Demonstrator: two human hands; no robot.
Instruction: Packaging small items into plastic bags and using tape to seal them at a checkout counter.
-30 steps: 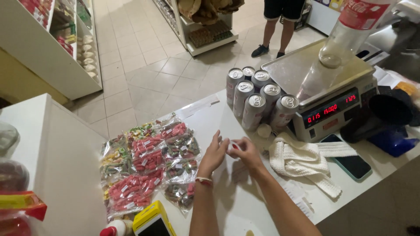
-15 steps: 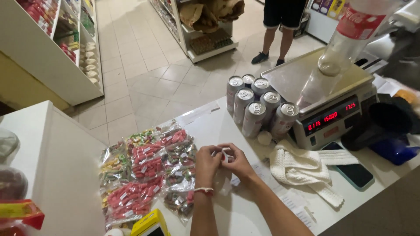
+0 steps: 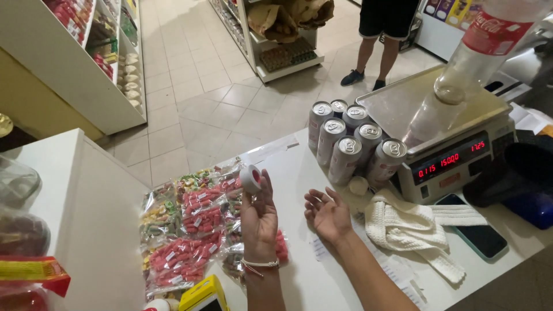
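My left hand (image 3: 258, 216) is raised above the white counter (image 3: 299, 270) and pinches a small white roll of tape (image 3: 250, 178) between thumb and fingertips. A bracelet sits on that wrist. My right hand (image 3: 327, 212) hovers beside it, palm up, fingers spread, holding nothing. Under and left of my left hand lie several clear bags of red and mixed-colour candy (image 3: 187, 230). Just past my right hand stand several silver drink cans (image 3: 351, 147) in a tight cluster.
A digital scale (image 3: 449, 155) with a clear plastic bottle (image 3: 466, 69) on its pan stands at right. A white knitted cloth (image 3: 403, 227) and a phone (image 3: 475, 233) lie before it. A yellow device (image 3: 201, 295) sits at the near edge. A person (image 3: 383, 34) stands by shelves.
My hands were together low over the counter by the candy bags. Now they are apart: the left has lifted with the tape roll, the right has opened palm up.
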